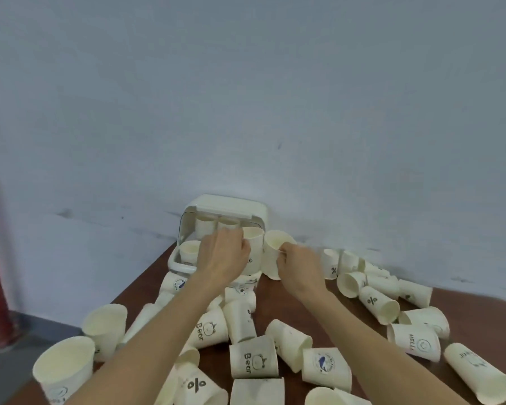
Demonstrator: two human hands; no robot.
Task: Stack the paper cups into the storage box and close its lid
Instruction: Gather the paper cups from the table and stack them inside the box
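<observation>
Left hand (227, 252) grips a cup (253, 252) at the storage box (225, 211); right hand (298, 267) fingers pinch another cup (272, 255); "Bear" cups (253, 358) crowd the counter (287, 302).

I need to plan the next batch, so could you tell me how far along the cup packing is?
Early stage. A few cups already stand inside the storage box, whose lid is still up. The left hand holds a cup at the box; the right hand holds another cup beside it. Many loose cups remain on the table.
</observation>
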